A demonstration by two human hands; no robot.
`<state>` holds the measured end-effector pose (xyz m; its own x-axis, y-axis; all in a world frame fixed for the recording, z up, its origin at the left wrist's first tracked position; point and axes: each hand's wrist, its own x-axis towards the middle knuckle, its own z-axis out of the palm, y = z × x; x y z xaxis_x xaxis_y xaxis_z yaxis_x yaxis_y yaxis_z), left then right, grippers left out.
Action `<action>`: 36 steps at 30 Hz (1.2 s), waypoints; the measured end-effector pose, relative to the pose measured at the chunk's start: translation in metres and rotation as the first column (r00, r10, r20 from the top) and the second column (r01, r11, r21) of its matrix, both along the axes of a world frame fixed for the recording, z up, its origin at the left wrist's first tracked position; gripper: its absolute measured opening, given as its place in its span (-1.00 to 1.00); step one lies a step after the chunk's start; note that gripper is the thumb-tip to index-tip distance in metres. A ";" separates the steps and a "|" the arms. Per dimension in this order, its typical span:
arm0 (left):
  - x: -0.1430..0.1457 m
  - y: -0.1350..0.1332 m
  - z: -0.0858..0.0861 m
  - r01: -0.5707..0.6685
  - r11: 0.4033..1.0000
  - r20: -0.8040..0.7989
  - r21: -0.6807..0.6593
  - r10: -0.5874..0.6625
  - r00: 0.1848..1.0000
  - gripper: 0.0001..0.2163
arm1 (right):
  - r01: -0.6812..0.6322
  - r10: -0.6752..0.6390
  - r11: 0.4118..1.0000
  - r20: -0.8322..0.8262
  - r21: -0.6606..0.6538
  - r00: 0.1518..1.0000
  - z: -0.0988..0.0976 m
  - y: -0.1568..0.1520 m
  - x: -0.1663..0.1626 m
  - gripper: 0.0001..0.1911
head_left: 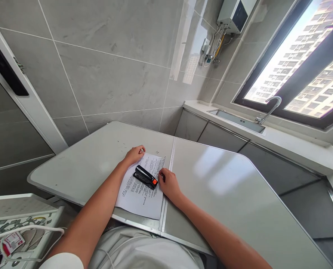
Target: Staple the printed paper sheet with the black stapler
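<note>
A printed sheet of paper [139,194] lies on the pale grey folding table [93,160], near the middle seam. A black stapler [145,176] with an orange end rests on top of the paper. My left hand [134,154] lies at the paper's far left corner with its fingers curled and pressed down on the edge. My right hand [169,183] sits at the paper's right edge, just beside the stapler's orange end, fingers bent and pinching the sheet's edge.
A tiled wall rises behind the table. To the right run a counter with a sink [239,120] and a tap [270,106] under a window. A white cart [17,220] with cables stands at the lower left. A dark door handle [5,69] is at far left.
</note>
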<state>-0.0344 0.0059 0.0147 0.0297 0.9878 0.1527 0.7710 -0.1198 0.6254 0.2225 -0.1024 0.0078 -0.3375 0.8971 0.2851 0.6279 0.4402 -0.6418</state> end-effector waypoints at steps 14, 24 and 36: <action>-0.001 0.001 -0.002 0.002 1.000 0.032 -0.004 -0.001 0.999 -0.86 | -0.006 0.000 0.999 0.107 0.051 0.994 -0.001 -0.014 0.001 -0.78; -0.001 0.000 -0.003 0.019 1.000 0.004 0.005 -0.019 1.000 -0.84 | 0.078 -0.064 0.996 0.229 -0.051 0.971 0.003 -0.016 0.035 -0.80; 0.000 0.000 -0.001 0.019 1.000 -0.058 -0.013 -0.020 0.998 -0.84 | 0.070 -0.072 0.997 -0.048 -0.045 0.996 0.004 -0.018 0.050 -0.79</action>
